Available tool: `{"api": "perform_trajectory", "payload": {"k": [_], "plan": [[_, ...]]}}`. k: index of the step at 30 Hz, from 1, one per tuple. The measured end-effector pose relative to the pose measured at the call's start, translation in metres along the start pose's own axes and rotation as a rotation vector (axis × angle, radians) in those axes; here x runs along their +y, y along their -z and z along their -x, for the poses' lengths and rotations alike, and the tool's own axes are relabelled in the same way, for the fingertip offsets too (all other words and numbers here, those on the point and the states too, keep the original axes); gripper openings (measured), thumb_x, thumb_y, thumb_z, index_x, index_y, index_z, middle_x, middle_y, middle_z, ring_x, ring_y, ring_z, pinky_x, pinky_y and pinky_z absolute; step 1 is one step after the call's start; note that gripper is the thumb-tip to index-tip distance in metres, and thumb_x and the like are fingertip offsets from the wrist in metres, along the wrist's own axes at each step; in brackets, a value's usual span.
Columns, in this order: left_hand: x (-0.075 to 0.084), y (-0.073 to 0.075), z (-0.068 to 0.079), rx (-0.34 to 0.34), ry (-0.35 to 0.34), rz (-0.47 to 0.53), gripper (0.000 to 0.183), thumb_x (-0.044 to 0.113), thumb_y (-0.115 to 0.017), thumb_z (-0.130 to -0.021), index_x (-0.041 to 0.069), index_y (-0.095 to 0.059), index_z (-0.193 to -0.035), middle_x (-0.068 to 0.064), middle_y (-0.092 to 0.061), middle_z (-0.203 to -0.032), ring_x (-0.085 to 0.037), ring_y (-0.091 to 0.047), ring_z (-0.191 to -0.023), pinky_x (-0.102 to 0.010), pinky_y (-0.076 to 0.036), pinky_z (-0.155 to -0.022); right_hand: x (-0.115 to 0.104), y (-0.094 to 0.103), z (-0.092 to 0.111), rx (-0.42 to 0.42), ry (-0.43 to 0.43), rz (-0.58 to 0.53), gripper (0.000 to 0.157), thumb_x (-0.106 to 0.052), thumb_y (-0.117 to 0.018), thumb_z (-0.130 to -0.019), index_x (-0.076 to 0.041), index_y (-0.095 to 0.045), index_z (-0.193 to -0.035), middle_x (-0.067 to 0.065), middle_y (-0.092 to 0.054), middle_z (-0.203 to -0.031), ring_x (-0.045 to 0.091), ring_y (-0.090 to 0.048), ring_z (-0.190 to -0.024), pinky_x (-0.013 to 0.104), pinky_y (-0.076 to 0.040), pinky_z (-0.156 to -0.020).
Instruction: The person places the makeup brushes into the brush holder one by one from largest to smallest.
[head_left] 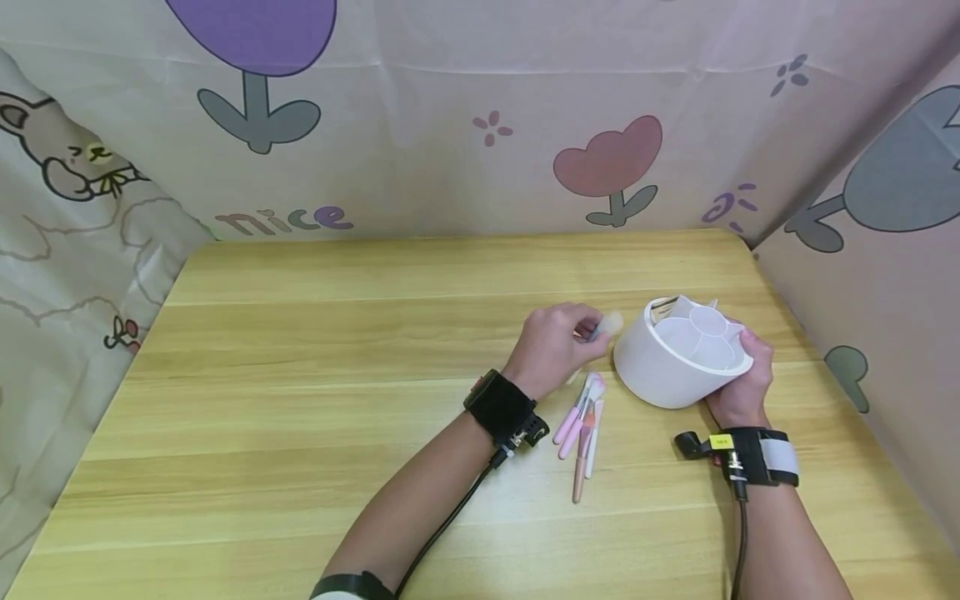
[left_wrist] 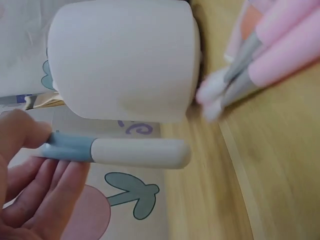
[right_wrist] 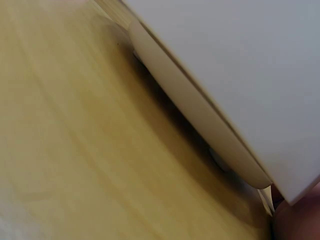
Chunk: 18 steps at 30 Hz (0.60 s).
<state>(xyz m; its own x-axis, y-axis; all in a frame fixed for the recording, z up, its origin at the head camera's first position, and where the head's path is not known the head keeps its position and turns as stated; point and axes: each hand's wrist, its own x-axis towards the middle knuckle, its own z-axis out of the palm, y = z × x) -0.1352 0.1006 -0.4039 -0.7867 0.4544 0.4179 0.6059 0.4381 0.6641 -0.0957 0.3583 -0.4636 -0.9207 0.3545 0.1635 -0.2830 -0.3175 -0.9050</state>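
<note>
My left hand [head_left: 553, 343] pinches a makeup brush [left_wrist: 140, 152] with a blue-grey section and a long, cream, round-ended part, held just left of the white brush holder [head_left: 667, 375]. In the left wrist view, thumb and fingertips close on the blue-grey section. The holder is round, with divided compartments inside, and leans to one side. My right hand [head_left: 746, 387] grips it from the right, some fingers hidden behind it. In the right wrist view, a dark shadow lies under the holder's base [right_wrist: 200, 120]. Slim brown-gold items [head_left: 664, 308] show in a rear compartment.
Several makeup brushes [head_left: 581, 433] with pink, white and brownish handles lie in a loose bundle on the wooden table [head_left: 300, 375], just below the left hand. A printed curtain [head_left: 435, 167] hangs behind the table. Cables [head_left: 450, 521] run from both wrist cameras.
</note>
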Motion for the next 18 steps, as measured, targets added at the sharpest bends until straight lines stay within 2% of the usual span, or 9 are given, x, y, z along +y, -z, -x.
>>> {"api": "perform_trajectory", "payload": {"k": [6, 18], "plan": [[0.0014, 0.0004, -0.0010, 0.074, -0.020, 0.121, 0.023, 0.014, -0.070, -0.085, 0.000, -0.070, -0.104, -0.005, -0.071, -0.093, -0.005, -0.065, -0.082, -0.004, -0.047, -0.071, 0.0001, 0.0014, -0.0002, -0.003, -0.001, -0.002, 0.042, -0.040, -0.055, -0.084, -0.008, -0.061, -0.110, 0.002, -0.068, -0.099, 0.011, -0.062, -0.085, 0.022, -0.046, -0.074], [0.0028, -0.0055, -0.0021, 0.200, -0.059, 0.253, 0.022, 0.007, -0.069, -0.084, -0.001, -0.069, -0.104, -0.008, -0.069, -0.093, -0.006, -0.066, -0.087, -0.007, -0.048, -0.074, -0.0012, 0.0002, 0.0001, 0.011, -0.008, 0.047, 0.040, -0.041, -0.052, -0.085, -0.009, -0.061, -0.108, 0.001, -0.067, -0.099, 0.011, -0.060, -0.086, 0.023, -0.045, -0.075]]}}
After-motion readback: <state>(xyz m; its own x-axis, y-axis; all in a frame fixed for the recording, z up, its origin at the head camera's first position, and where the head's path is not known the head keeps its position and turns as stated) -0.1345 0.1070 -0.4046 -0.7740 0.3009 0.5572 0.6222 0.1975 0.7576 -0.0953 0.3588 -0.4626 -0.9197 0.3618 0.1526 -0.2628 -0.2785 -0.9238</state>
